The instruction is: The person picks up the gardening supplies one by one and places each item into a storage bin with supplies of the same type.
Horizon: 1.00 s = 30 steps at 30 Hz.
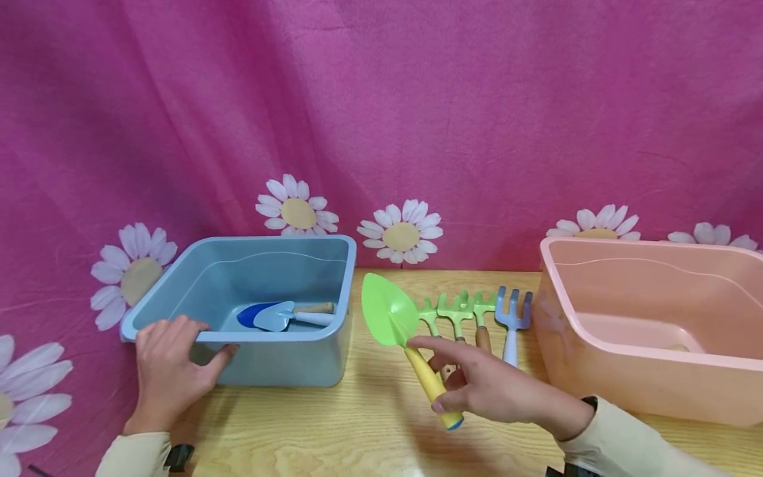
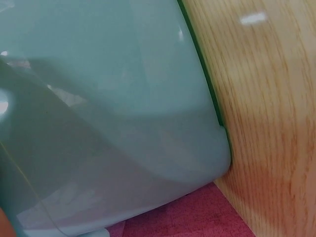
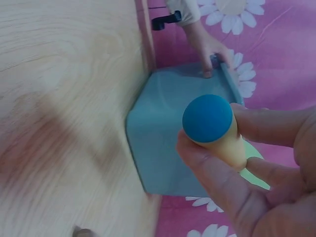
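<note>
My right hand (image 1: pixel 483 381) grips the yellow handle of a green hand trowel (image 1: pixel 390 311), lifted above the table with its blade up and to the left. In the right wrist view the handle's blue end cap (image 3: pixel 207 118) faces the camera, between thumb and fingers. My left hand (image 1: pixel 173 364) holds the near rim of a blue plastic tub (image 1: pixel 280 358), fingers over the edge and thumb outside. Inside that tub lie a light-blue trowel (image 1: pixel 275 317) and a dark-blue blade (image 1: pixel 250 313), partly covered by it. The left wrist view shows mostly the tub's wall (image 2: pixel 123 98).
Right of the trowel, several green hand rakes (image 1: pixel 457 308) lie in a row beside a blue hand fork (image 1: pixel 512 318). A pink tub (image 1: pixel 626 384) stands at the right. Behind the wooden table (image 1: pixel 286 424) hangs a magenta cloth (image 1: pixel 417 119) with daisies.
</note>
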Each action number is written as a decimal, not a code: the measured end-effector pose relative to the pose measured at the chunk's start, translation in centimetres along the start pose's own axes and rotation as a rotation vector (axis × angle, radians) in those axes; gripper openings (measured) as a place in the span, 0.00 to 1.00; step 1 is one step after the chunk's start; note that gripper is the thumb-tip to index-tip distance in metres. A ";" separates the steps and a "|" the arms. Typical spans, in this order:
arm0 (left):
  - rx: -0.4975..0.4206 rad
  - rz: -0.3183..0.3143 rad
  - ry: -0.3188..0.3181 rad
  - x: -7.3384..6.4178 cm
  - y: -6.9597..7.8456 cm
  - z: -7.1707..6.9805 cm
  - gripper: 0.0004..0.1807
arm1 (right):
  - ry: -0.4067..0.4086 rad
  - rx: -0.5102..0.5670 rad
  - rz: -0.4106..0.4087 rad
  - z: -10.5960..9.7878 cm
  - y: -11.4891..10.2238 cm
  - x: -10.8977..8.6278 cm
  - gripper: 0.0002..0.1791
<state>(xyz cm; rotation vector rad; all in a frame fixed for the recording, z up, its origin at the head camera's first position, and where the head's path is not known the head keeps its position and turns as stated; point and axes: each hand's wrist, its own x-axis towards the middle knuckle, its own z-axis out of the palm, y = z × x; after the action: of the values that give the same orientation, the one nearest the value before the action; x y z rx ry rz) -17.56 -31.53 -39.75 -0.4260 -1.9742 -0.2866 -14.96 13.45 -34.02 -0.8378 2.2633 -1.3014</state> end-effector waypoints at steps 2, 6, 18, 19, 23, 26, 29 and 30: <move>-0.003 -0.002 -0.001 -0.1 0.0 0.1 0.36 | 0.001 0.005 0.003 0.0 -0.4 0.1 0.43; -0.004 -0.008 -0.005 -0.2 0.0 0.1 0.36 | -0.002 0.020 0.003 0.0 -0.9 0.2 0.42; -0.006 0.003 0.004 -0.2 -0.2 0.2 0.36 | 0.016 -0.036 0.004 -0.7 -1.9 0.5 0.43; -0.006 -0.001 0.000 -0.2 -0.2 0.2 0.36 | 0.016 -0.038 0.006 -0.8 -2.0 0.5 0.43; -0.004 -0.017 -0.014 -0.3 -0.2 0.1 0.37 | 0.011 -0.038 0.014 -1.0 -2.3 0.7 0.42; -0.002 -0.014 -0.012 -0.3 -0.2 0.1 0.37 | 0.004 -0.036 0.008 -1.1 -2.6 1.0 0.42; -0.002 -0.003 -0.007 -0.3 -0.3 0.1 0.36 | -0.004 -0.018 0.002 -1.1 -2.9 1.3 0.42; -0.002 0.000 -0.003 -0.2 -0.3 0.1 0.36 | -0.004 -0.012 0.004 -1.0 -3.1 1.5 0.42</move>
<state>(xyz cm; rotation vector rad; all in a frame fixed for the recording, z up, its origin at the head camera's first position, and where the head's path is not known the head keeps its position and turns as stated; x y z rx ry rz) -17.66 -31.79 -40.01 -0.4277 -1.9773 -0.2875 -15.77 11.93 -30.90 -0.8383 2.2710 -1.2845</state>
